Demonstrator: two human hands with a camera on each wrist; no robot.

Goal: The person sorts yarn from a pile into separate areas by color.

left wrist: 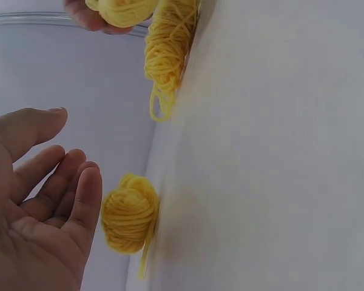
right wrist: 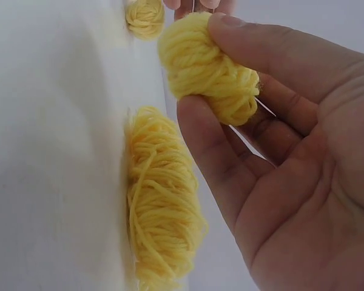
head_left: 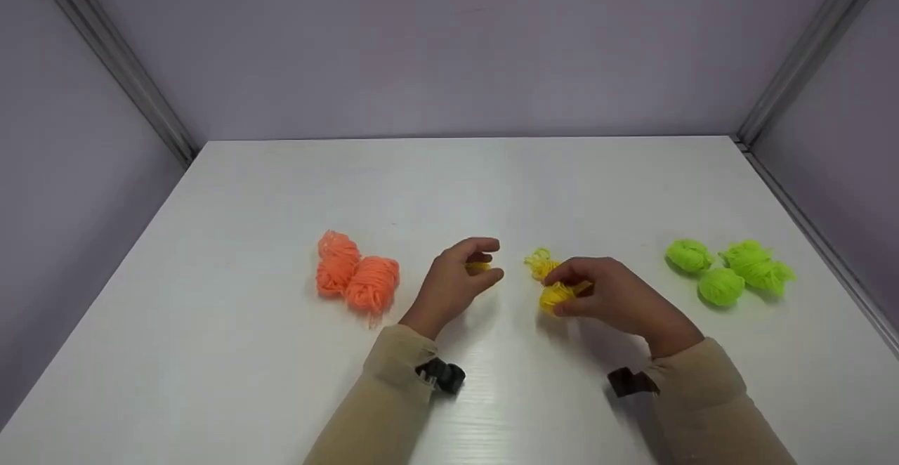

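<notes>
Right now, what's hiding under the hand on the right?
The right hand pinches a small yellow yarn ball. Beside it, a looser yellow bundle lies on the white table. The table under the palm stays hidden.

We saw the right hand [right wrist: 291, 157] pinching a yellow yarn ball [right wrist: 206, 70] between thumb and fingers, just above a loose yellow skein [right wrist: 161, 200] lying on the white table [right wrist: 48, 151]; another small yellow ball [right wrist: 144, 18] lay beyond.

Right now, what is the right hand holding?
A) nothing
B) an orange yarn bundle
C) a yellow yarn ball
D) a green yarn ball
C: the right hand pinches a yellow yarn ball between thumb and fingers, raised off the table beside a loose yellow yarn bundle.
</notes>
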